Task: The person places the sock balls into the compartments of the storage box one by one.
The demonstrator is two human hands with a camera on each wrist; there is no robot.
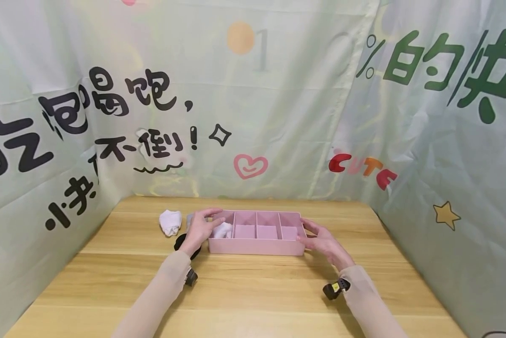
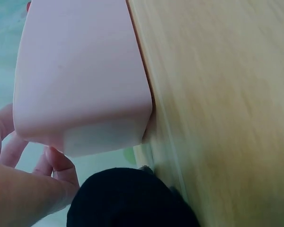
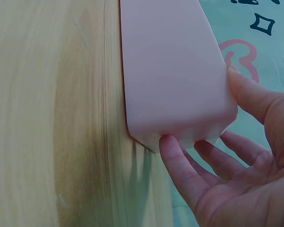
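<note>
A pink divided organizer box [image 1: 256,247] rests on the wooden table, its long side toward me. In its leftmost compartment lies a white bundled cloth [image 1: 223,230]; the other compartments show bare pink floors. My left hand [image 1: 199,230] holds the box's left end, thumb over the rim, fingers bent against the end wall in the left wrist view. At the opposite end my right hand [image 1: 323,240] grips the box, with the thumb [image 3: 246,87] at the upper edge and the fingers [image 3: 177,158] against the end wall.
Left of the box lies another white bundled cloth [image 1: 170,222]. A black bundle [image 1: 180,241] sits beside the left wrist, partly covered by it, and a grey piece [image 1: 189,219] shows behind that hand. Printed fabric walls [image 1: 295,178] enclose the table's back and sides.
</note>
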